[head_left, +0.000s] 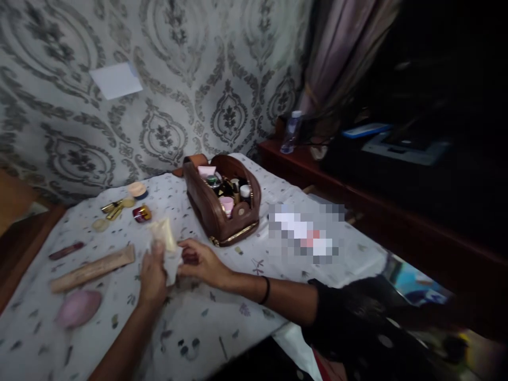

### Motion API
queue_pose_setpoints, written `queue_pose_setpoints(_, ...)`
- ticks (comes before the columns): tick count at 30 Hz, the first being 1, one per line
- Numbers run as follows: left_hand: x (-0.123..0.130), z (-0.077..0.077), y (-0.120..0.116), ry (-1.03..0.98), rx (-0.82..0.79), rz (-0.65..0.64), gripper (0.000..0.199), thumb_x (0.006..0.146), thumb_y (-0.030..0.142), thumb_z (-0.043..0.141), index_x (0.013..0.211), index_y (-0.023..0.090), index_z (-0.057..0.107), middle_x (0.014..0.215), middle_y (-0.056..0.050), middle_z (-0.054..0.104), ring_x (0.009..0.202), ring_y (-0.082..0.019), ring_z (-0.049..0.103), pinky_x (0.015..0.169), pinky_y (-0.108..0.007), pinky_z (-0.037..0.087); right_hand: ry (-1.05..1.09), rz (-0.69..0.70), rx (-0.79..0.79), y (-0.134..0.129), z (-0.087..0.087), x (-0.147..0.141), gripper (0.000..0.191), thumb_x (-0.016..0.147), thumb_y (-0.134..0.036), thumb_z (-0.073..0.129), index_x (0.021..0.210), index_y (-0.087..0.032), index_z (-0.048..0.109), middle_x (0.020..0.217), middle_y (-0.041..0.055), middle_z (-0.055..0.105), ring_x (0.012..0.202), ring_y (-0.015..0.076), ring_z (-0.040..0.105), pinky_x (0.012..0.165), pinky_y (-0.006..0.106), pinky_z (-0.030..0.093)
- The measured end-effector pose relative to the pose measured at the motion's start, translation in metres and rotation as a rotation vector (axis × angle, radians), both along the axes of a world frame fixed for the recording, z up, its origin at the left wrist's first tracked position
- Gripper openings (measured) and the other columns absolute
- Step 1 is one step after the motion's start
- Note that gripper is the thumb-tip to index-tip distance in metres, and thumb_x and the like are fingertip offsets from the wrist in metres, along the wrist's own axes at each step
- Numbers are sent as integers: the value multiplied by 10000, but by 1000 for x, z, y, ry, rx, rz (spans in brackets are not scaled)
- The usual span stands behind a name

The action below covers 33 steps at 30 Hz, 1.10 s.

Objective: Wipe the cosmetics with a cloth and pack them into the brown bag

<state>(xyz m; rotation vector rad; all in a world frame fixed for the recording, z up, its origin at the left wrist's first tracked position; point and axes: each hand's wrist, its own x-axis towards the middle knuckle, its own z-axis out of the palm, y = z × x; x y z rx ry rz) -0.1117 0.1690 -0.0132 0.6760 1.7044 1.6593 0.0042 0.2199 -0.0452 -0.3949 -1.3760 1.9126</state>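
My left hand (153, 278) is closed around a pale yellow tube (168, 234), blurred by motion, with its upper end pointing away from me. Some thin white material, perhaps tissue, (171, 267) hangs below the tube between both hands. My right hand (207, 264) pinches the right edge of this white material, fingers curled. Just beyond my right hand stands an open brown cosmetic bag (201, 207) with jars and small bottles inside. To the left of my left hand lie a long beige tube (93, 269) and a pink makeup sponge (80, 308).
Farther back on the patterned cloth (222, 317) are a red jar (142, 214), gold-coloured small items (115, 210) and a round compact (137, 189). A dark pink lip tube (66, 251) lies left. A clear bottle (291, 132) stands on the dark red furniture (273, 154).
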Motion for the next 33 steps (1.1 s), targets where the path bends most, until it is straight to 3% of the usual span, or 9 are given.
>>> queue_pose_setpoints(6, 5, -8, -3, 89, 73, -329, 691, 744, 512, 727, 1308, 196, 483, 1141, -74, 688, 1004, -208, 669, 859, -298, 529, -17, -109, 76, 12, 3, 4, 526, 655, -423, 830, 1099, -211, 646, 869, 6, 665, 805, 157, 626, 775, 292, 514)
queue_pose_setpoints(10, -8, 0, 0, 305, 16, -423, 487, 879, 524, 563, 1185, 146, 582, 1027, -77, 706, 950, -215, 654, 846, -307, 510, -58, -137, 48, 12, 6, 8, 484, 745, -490, 753, 1129, -207, 670, 958, 45, 690, 860, 181, 631, 807, 313, 512)
queue_pose_setpoints(13, -25, 22, -4, 479, -37, -509, 433, 901, 521, 507, 1048, 134, 634, 928, -62, 702, 826, -208, 630, 740, -299, 491, -116, -62, -41, 14, 11, 11, 535, 773, -578, 703, 1129, -180, 671, 825, 36, 663, 707, 152, 601, 645, 267, 489)
queue_pose_setpoints(16, -44, 46, -19, 763, -116, -443, 350, 906, 501, 511, 909, 167, 618, 789, -17, 650, 752, -194, 583, 689, -286, 448, -227, 121, 13, 15, 18, 16, 601, 805, -670, 616, 1107, -154, 673, 681, 12, 603, 550, 125, 542, 489, 231, 391)
queue_pose_setpoints(20, -61, 61, -46, 999, -200, -193, 297, 922, 493, 488, 861, 205, 526, 749, 9, 587, 731, -187, 562, 690, -284, 424, -421, 319, 398, 13, 24, 21, 573, 918, -628, 463, 1125, -141, 683, 693, 36, 629, 591, 157, 572, 547, 261, 422)
queue_pose_setpoints(23, -65, 56, -59, 1035, -254, -156, 273, 933, 483, 477, 956, 213, 513, 815, -2, 609, 770, -202, 591, 712, -289, 431, -510, 173, 723, 9, 20, 21, 461, 972, -476, 436, 1200, -148, 668, 931, 103, 690, 838, 211, 629, 778, 334, 491)
queue_pose_setpoints(25, -65, 50, -62, 1058, -317, -142, 302, 937, 484, 482, 1069, 214, 504, 834, -10, 617, 774, -222, 610, 714, -302, 437, -554, 66, 836, 7, 16, 20, 397, 981, -382, 429, 1196, -153, 673, 995, 122, 663, 900, 221, 616, 840, 361, 484)
queue_pose_setpoints(30, -58, 39, -52, 1169, -306, -122, 394, 969, 464, 448, 1248, 187, 434, 953, -71, 640, 864, -271, 645, 763, -359, 477, -565, -50, 880, 5, 10, 19, 306, 954, -321, 510, 1170, -158, 653, 934, 87, 584, 809, 191, 581, 779, 339, 481)
queue_pose_setpoints(33, -46, 28, -45, 1248, -227, -181, 433, 972, 442, 463, 1296, 160, 408, 1111, -130, 628, 1019, -288, 633, 848, -396, 498, -553, -62, 837, 5, 9, 19, 436, 810, -277, 706, 1211, -165, 576, 942, 52, 590, 766, 169, 562, 736, 305, 468)
